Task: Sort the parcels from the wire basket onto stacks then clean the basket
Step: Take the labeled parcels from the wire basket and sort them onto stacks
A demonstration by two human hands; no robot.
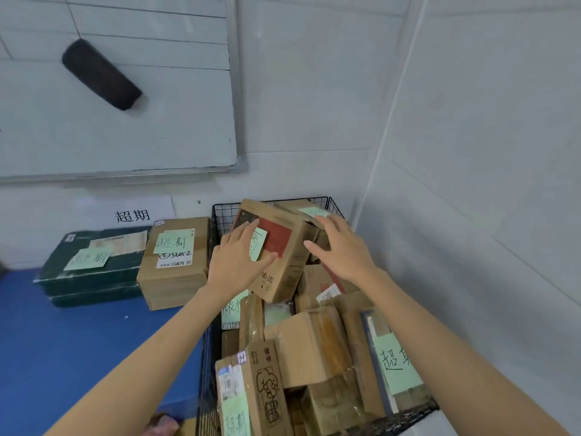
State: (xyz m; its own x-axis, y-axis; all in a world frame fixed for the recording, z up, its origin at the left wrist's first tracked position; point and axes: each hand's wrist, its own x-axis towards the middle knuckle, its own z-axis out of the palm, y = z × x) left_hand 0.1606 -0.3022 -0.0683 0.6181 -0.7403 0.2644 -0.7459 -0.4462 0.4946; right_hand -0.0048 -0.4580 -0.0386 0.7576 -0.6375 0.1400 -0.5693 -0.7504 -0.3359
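stacks [173, 262]: left of frame, beside wire basket [220, 215]
left grip [239, 256]: fingers flat on box face, nothing clasped
box [284, 243]: tops basket pile, between my grips, long axis up-frame, tilted
right grip [341, 247]: spread, at box's right edge, contact unclear

surface: blue surface [78, 341] | on it: green parcel stack [94, 278] | just beside: brown box stack [173, 278] | right: wire basket [221, 215]

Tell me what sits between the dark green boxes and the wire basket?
Head view: a brown parcel stack topped by a green note separates the dark green boxes from the wire basket.
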